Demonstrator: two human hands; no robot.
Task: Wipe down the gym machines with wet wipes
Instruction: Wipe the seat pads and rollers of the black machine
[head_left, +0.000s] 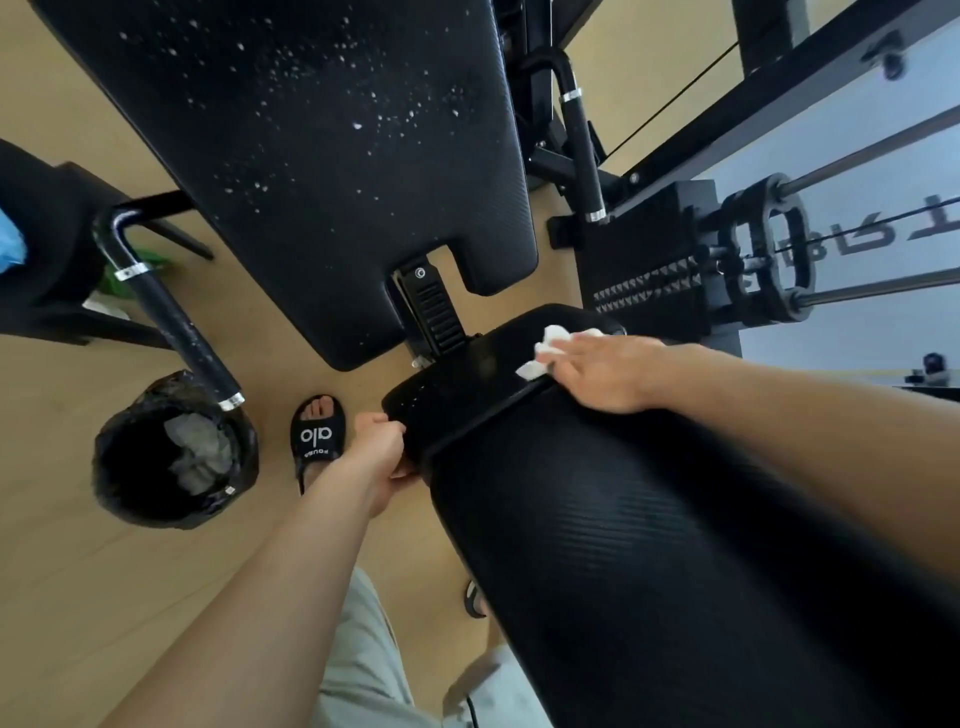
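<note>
A black gym machine fills the view, with a large black seat pad speckled with white drops and a long black back pad in front of me. Between them lies a smaller glossy black pad. My right hand presses a crumpled white wet wipe flat against the far edge of that small pad, fingers stretched out. My left hand grips the small pad's near-left edge, fingers curled round it.
A black-lined bin holding used wipes stands on the wooden floor at the left, under a black handle bar. My foot in a black slide is beside it. The weight stack and guide rods stand at the right.
</note>
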